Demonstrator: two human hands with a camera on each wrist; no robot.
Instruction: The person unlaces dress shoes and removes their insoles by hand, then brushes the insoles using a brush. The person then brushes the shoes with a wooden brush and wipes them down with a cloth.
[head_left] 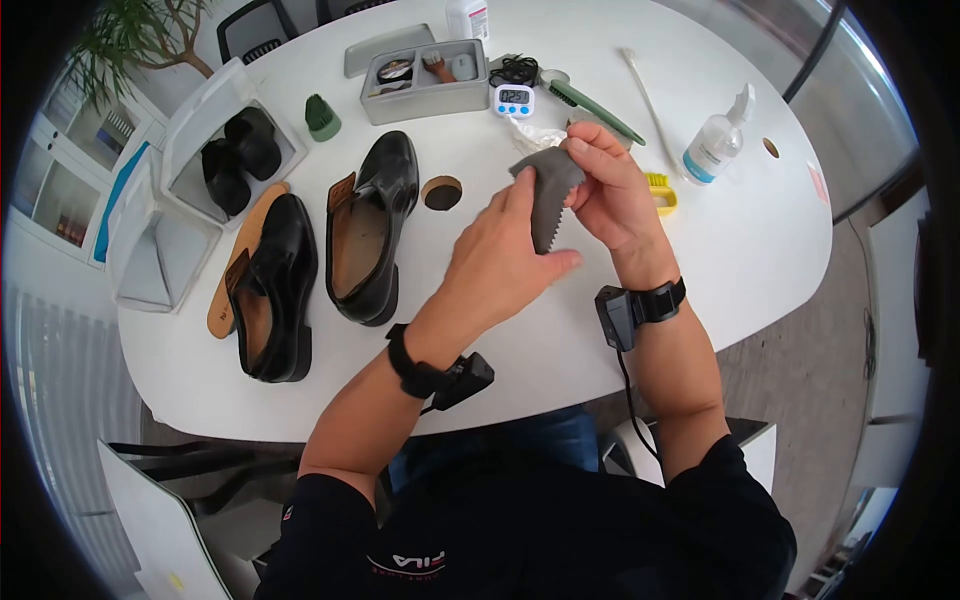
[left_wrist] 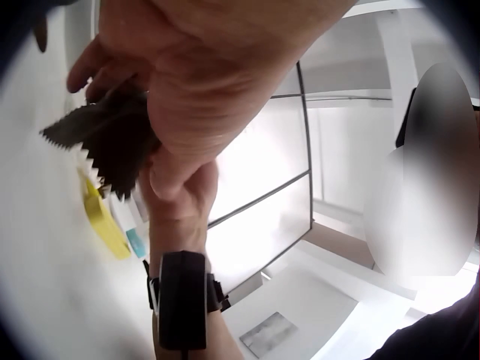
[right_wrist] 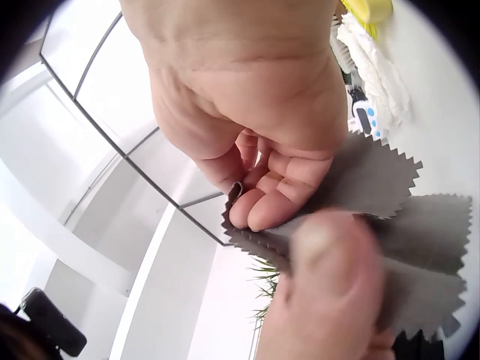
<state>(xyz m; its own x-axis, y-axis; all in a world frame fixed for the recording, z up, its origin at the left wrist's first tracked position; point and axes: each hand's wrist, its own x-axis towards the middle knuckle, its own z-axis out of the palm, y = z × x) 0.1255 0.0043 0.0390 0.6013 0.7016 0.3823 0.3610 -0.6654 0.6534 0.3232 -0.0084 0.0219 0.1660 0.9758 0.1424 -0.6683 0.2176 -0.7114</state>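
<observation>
Between both hands is a grey cloth [head_left: 549, 186] with zigzag-cut edges, partly folded. My right hand [head_left: 612, 185] pinches its upper right part, the fingertips curled in on it in the right wrist view. On the cloth's other side, my left hand [head_left: 500, 250] holds it, index finger along its face; the left thumb [right_wrist: 337, 262] lies across the cloth in the right wrist view. Left of the hands, a black loafer [head_left: 378, 230] stands near a round hole in the table, with a second black loafer [head_left: 275, 290] beside it.
An insole [head_left: 222, 300] lies beside the outer shoe, near clear boxes [head_left: 160, 250] with dark shoes inside. Behind stand a green brush [head_left: 322, 118], a metal tin [head_left: 425, 105] and a timer [head_left: 513, 99]. To the right are a yellow brush [head_left: 662, 193] and a pump bottle [head_left: 715, 145].
</observation>
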